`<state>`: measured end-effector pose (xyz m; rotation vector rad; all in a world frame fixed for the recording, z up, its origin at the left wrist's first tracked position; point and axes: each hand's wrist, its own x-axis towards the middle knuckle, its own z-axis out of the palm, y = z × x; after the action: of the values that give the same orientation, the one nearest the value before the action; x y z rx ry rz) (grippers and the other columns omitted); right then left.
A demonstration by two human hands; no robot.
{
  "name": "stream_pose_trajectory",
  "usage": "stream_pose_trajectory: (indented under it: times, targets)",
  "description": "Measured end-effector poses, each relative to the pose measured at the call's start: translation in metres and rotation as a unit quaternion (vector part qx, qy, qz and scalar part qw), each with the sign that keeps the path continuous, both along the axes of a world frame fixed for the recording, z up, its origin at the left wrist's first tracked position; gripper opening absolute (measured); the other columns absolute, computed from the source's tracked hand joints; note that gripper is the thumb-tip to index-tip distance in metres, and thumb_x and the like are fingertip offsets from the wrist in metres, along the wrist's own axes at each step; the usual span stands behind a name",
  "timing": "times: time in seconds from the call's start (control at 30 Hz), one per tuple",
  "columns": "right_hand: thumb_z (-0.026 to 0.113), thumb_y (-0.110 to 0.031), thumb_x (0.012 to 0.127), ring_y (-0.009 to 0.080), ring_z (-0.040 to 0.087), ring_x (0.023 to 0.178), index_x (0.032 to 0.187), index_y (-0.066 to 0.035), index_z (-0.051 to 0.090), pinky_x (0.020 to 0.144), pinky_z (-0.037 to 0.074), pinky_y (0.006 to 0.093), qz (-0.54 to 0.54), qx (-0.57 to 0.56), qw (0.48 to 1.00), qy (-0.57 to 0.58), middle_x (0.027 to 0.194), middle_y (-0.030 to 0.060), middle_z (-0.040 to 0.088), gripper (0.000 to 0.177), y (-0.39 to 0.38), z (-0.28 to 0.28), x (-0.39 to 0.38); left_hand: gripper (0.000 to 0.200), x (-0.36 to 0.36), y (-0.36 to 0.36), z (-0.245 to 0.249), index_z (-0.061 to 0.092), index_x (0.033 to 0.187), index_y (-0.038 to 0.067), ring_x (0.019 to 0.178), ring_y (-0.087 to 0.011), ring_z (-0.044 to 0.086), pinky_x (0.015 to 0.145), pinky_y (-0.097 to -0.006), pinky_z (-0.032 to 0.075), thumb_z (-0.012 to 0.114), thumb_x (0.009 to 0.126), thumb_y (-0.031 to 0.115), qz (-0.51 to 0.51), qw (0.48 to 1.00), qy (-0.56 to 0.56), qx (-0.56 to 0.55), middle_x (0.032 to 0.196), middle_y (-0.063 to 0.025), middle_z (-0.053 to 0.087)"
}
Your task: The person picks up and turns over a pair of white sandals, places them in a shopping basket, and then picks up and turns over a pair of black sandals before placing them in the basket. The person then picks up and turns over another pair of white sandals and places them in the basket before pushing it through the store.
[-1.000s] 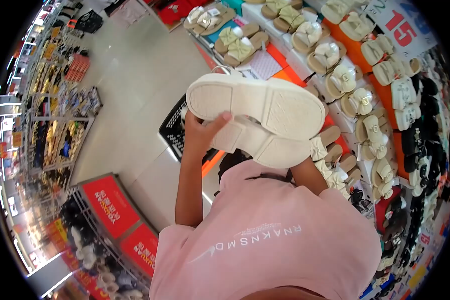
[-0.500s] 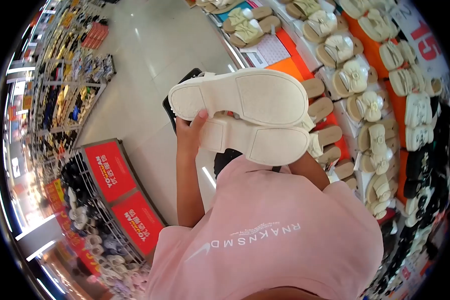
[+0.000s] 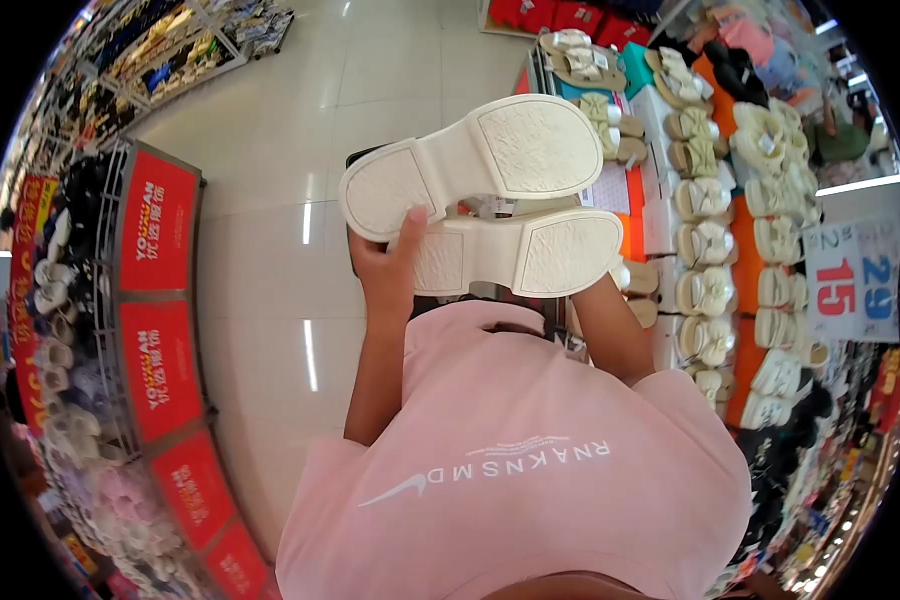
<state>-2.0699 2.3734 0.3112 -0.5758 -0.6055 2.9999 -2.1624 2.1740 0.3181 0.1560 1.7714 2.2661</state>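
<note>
A pair of cream sandals is held up in front of my chest, soles facing me. The upper sandal [image 3: 470, 160] slants up to the right, and the lower sandal [image 3: 530, 252] lies more level under it, with a narrow gap between. My left hand [image 3: 390, 258] is closed around the pair at the left end, its thumb pressed across the soles and its other fingers hidden behind. My right forearm [image 3: 615, 330] reaches up behind the lower sandal's right end; that hand is covered by the sole. A dark-edged object [image 3: 356, 158] peeks out behind the sandals, mostly hidden.
Rows of light sandals [image 3: 705, 245] stand on white boxes to the right, near a price sign [image 3: 850, 282]. Red-panelled bins [image 3: 155, 220] with shoes behind them line the left. Pale floor tiles [image 3: 270, 200] run between. People are at the upper right.
My view has turned, so the displays and signs have shifted and rotated. The sandals have fanned apart somewhat, with the lower one showing more of its sole. My left hand keeps its grip.
</note>
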Motion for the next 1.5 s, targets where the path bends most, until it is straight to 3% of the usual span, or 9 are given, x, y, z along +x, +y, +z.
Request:
stream_pose_trajectory:
  times: [0.37, 0.6, 0.7, 0.8, 0.83, 0.87, 1.0, 1.3, 1.5]
  targets:
    - [0.068, -0.034, 0.088, 0.0161, 0.067, 0.093, 0.119, -0.005, 0.065, 0.080, 0.055, 0.0313, 0.093, 0.050, 0.994, -0.036, 0.105, 0.0065, 0.070, 0.042, -0.024, 0.021, -0.102, 0.060, 0.012, -0.040, -0.100, 0.037, 0.141, -0.003, 0.127, -0.0200, 0.044, 0.107, -0.0335, 0.034, 0.053, 0.098, 0.035, 0.146, 0.982, -0.055, 0.109, 0.141, -0.0125, 0.044]
    - [0.068, -0.034, 0.088, 0.0157, 0.067, 0.093, 0.119, -0.005, 0.065, 0.080, 0.055, 0.0307, 0.189, 0.236, 0.948, -0.102, 0.105, 0.0064, 0.070, 0.042, -0.046, 0.048, -0.128, 0.065, -0.054, -0.063, -0.125, 0.036, 0.144, 0.005, 0.129, -0.0238, 0.046, 0.106, -0.0421, 0.041, 0.057, 0.095, 0.042, -0.076, 0.916, -0.209, 0.335, 0.140, -0.0112, 0.048]
    - [0.071, -0.033, 0.086, 0.0154, 0.067, 0.088, 0.111, -0.003, 0.068, 0.074, 0.054, 0.0294, 0.299, 0.593, 0.746, -0.043, 0.103, 0.0058, 0.070, 0.039, -0.062, 0.084, -0.138, 0.055, -0.072, -0.057, -0.136, 0.043, 0.141, 0.005, 0.126, -0.0226, 0.051, 0.105, -0.0405, 0.042, 0.045, 0.099, 0.041, -0.123, 0.900, -0.220, 0.355, 0.138, -0.0086, 0.052]
    - [0.077, -0.031, 0.079, 0.0234, 0.065, 0.074, 0.103, -0.006, 0.070, 0.065, 0.049, 0.0331, 0.375, 0.736, 0.555, 0.096, 0.087, 0.0118, 0.070, 0.035, -0.063, 0.095, -0.139, 0.054, -0.097, -0.046, -0.116, 0.045, 0.139, 0.002, 0.110, -0.0315, 0.061, 0.096, -0.0440, 0.051, 0.041, 0.097, 0.036, -0.287, 0.940, -0.086, 0.165, 0.126, -0.0164, 0.058]
    - [0.078, -0.028, 0.077, 0.0251, 0.063, 0.070, 0.102, -0.006, 0.070, 0.063, 0.048, 0.0336, 0.394, 0.773, 0.484, 0.113, 0.084, 0.0133, 0.069, 0.034, -0.068, 0.101, -0.138, 0.067, -0.091, -0.040, -0.118, 0.043, 0.142, 0.005, 0.118, -0.0343, 0.057, 0.103, -0.0474, 0.046, 0.031, 0.098, 0.055, -0.213, 0.865, -0.272, 0.364, 0.135, -0.0180, 0.054]
    - [0.080, -0.030, 0.073, 0.0323, 0.059, 0.067, 0.091, -0.007, 0.070, 0.060, 0.046, 0.0367, 0.360, 0.800, 0.467, 0.108, 0.072, 0.0149, 0.061, 0.032, -0.073, 0.099, -0.134, 0.065, -0.090, -0.036, -0.114, 0.043, 0.140, 0.005, 0.115, -0.0347, 0.059, 0.100, -0.0471, 0.048, 0.034, 0.097, 0.052, -0.232, 0.845, -0.277, 0.394, 0.131, -0.0184, 0.055]
    - [0.080, -0.034, 0.072, 0.0335, 0.060, 0.070, 0.082, -0.007, 0.063, 0.062, 0.046, 0.0405, 0.371, 0.819, 0.433, 0.069, 0.072, 0.0123, 0.060, 0.033, -0.077, 0.082, -0.124, 0.045, -0.095, -0.023, -0.124, 0.042, 0.138, 0.001, 0.107, -0.0308, 0.062, 0.089, -0.0436, 0.056, 0.044, 0.100, 0.026, -0.292, 0.758, -0.310, 0.494, 0.123, -0.0164, 0.057]
    - [0.080, -0.033, 0.072, 0.0331, 0.062, 0.078, 0.089, -0.009, 0.063, 0.068, 0.048, 0.0426, 0.322, 0.843, 0.429, 0.036, 0.079, 0.0097, 0.064, 0.034, -0.081, 0.067, -0.122, 0.084, -0.128, -0.015, -0.116, 0.043, 0.140, 0.004, 0.120, -0.0385, 0.052, 0.101, -0.0536, 0.044, 0.035, 0.088, 0.070, -0.291, 0.671, -0.455, 0.508, 0.133, -0.0207, 0.051]
    - [0.081, -0.029, 0.073, 0.0342, 0.062, 0.078, 0.090, -0.008, 0.063, 0.070, 0.049, 0.0430, 0.334, 0.831, 0.443, 0.041, 0.080, 0.0114, 0.063, 0.032, -0.083, 0.051, -0.134, 0.082, -0.133, -0.015, -0.121, 0.044, 0.140, 0.005, 0.116, -0.0393, 0.054, 0.099, -0.0539, 0.044, 0.036, 0.089, 0.068, -0.199, 0.736, -0.475, 0.439, 0.132, -0.0213, 0.052]
